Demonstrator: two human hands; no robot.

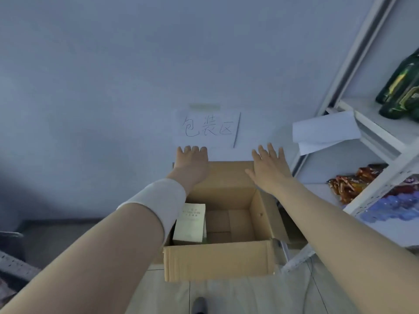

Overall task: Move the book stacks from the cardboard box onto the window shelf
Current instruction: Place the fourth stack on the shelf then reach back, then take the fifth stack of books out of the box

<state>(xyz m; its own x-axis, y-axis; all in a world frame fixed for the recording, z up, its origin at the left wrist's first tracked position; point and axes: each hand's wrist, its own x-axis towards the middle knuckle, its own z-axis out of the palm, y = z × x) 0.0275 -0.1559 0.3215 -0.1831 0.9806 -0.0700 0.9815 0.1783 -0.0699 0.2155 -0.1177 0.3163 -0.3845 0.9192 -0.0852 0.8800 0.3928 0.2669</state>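
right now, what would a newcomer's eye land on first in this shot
Two bare arms stretch forward, the left hand and right hand open above the far side of an open brown cardboard box in the middle. A pale green stack of books sits inside against its left wall, the rest of its floor bare. Behind, a white paper sign with handwritten characters hangs on the wall.

A pale tiled floor [158,291] carries the open cardboard box [217,261] at 6 o'clock, hard against the wall. At 3 o'clock stands a white metal rack [385,155]. Its upper shelf [371,118] bears dark green bottles [401,87] and a sheet of white paper [324,130] over its near edge. The lower shelf [317,193] holds orange-brown snack packets [353,184].
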